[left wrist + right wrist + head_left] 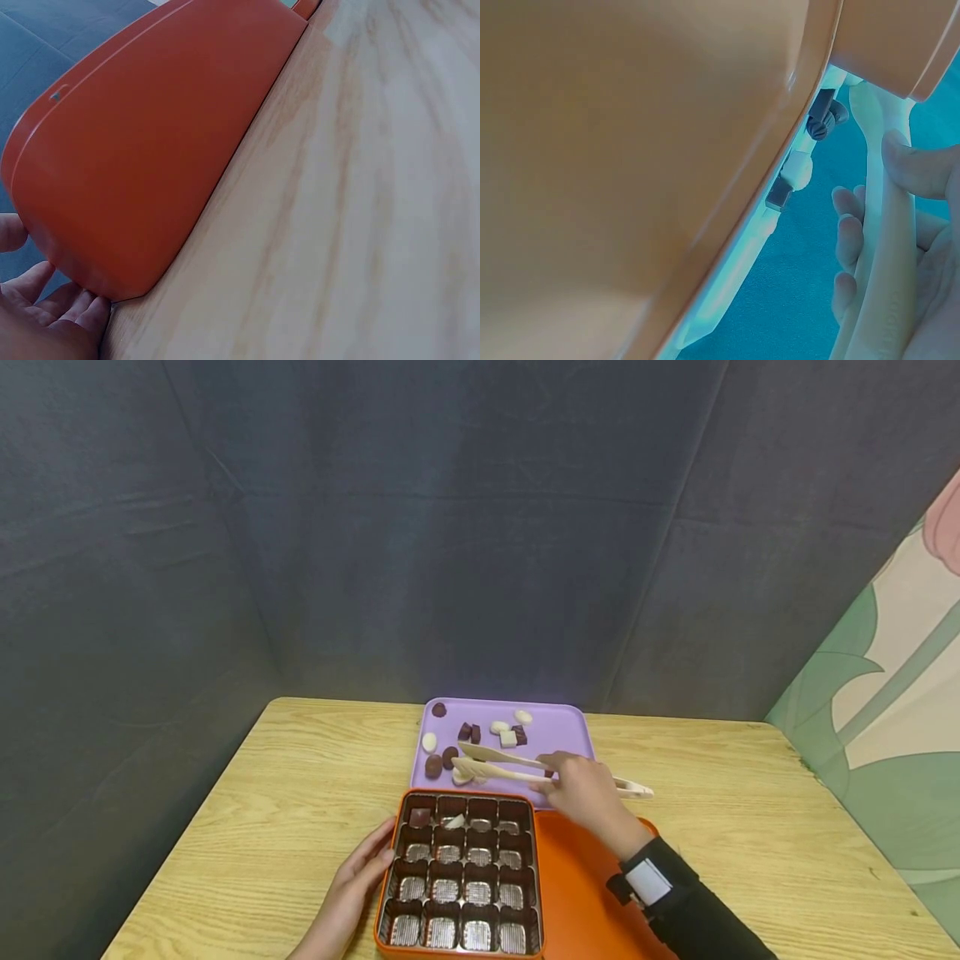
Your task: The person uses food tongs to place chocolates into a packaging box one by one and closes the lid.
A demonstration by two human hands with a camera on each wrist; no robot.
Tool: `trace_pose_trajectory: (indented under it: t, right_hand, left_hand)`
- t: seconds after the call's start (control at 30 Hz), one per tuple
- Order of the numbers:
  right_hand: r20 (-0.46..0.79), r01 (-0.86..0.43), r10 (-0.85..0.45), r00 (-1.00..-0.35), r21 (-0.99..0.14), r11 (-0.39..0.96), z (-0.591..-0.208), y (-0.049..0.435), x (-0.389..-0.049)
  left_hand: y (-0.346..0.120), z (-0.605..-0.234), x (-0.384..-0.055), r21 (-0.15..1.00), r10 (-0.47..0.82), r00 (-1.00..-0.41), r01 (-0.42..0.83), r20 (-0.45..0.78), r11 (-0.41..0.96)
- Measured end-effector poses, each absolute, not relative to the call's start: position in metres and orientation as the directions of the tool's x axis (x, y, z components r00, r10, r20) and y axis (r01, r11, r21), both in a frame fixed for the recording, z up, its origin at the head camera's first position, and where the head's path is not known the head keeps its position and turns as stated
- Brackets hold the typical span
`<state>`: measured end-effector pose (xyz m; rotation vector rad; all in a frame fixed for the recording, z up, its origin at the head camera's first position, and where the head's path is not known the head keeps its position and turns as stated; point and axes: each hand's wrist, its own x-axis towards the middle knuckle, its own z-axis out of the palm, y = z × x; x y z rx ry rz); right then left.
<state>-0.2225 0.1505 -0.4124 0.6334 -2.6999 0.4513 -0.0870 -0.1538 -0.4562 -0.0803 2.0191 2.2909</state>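
My left hand [352,881] rests against the left wall of an orange box [150,150], fingertips at its corner in the left wrist view. The box holds a brown divided insert [462,827]. In its back row sit a dark square chocolate [420,817] at the left corner and a white piece [454,821] beside it. My right hand [583,789] grips wooden tongs [889,285] around their arms, thumb on one side and fingers on the other. The tong tips, spread apart, reach left over a purple tray [555,727], the nearer one overlapping a cream-coloured piece [459,776].
Scattered on the tray are several chocolates, among them round dark ones [433,766], white ovals [429,742] and a white square [507,739]. An orange lid or tray [577,868] lies right of the box under my right forearm. A grey curtain [450,527] hangs behind the wooden table [300,777].
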Motion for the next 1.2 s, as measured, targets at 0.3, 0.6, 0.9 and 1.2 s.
trace_pose_trajectory:
  t: [0.3, 0.6, 0.9, 1.2]
  right_hand:
    - [0.381, -0.470, -0.363, -0.850, -0.239, 0.850, -0.415, 0.151, -0.223]
    - [0.357, -0.460, -0.358, -0.863, -0.261, 0.849, -0.415, 0.150, -0.223]
    - [0.323, -0.442, -0.353, -0.878, -0.267, 0.856, -0.417, 0.147, -0.225]
    - [0.302, -0.461, -0.386, -0.872, -0.237, 0.855, -0.417, 0.140, -0.228]
  left_hand:
    - [-0.154, -0.456, -0.086, 0.985, 0.045, -0.994, -0.106, -0.101, -0.136]
    - [-0.154, -0.457, -0.087, 0.985, 0.050, -0.993, -0.109, -0.103, -0.136]
    - [-0.154, -0.457, -0.087, 0.986, 0.050, -0.994, -0.103, -0.097, -0.128]
    - [-0.154, -0.457, -0.087, 0.986, 0.053, -0.994, -0.101, -0.095, -0.133]
